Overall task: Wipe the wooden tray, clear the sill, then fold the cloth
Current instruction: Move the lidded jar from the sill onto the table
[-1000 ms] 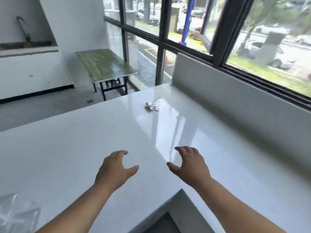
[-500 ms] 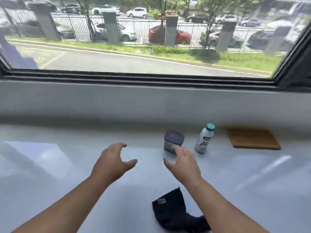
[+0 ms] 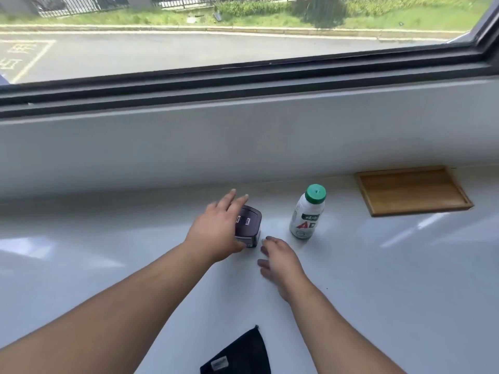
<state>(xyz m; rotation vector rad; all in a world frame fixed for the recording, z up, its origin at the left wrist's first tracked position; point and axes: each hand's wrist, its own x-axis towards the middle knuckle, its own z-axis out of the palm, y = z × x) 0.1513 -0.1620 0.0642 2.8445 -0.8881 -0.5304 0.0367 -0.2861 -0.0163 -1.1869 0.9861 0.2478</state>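
- Head view: a dark lidded tub stands on the white sill; its contents are hidden, and small white marks on the lid are too small to read.
- At 3 o'clock from the tub, near it but apart, a white bottle with a green cap stands upright. Its label shows red letters "AD" under a green band of unreadable characters.
- At 2 o'clock from the bottle, the tray lies flat against the wall: light brown wood, rectangular, low raised rim, nothing in it.
- The cloth is dark, lying at 6 o'clock by the frame's lower edge, with a small pale tag whose writing I cannot read.
- The left hand is on the tub, fingers extended over its far left side, thumb at the near side; whether the grip is firm I cannot tell.
- The right hand is at 5 o'clock from the tub, fingers loosely curled and apart, holding nothing.
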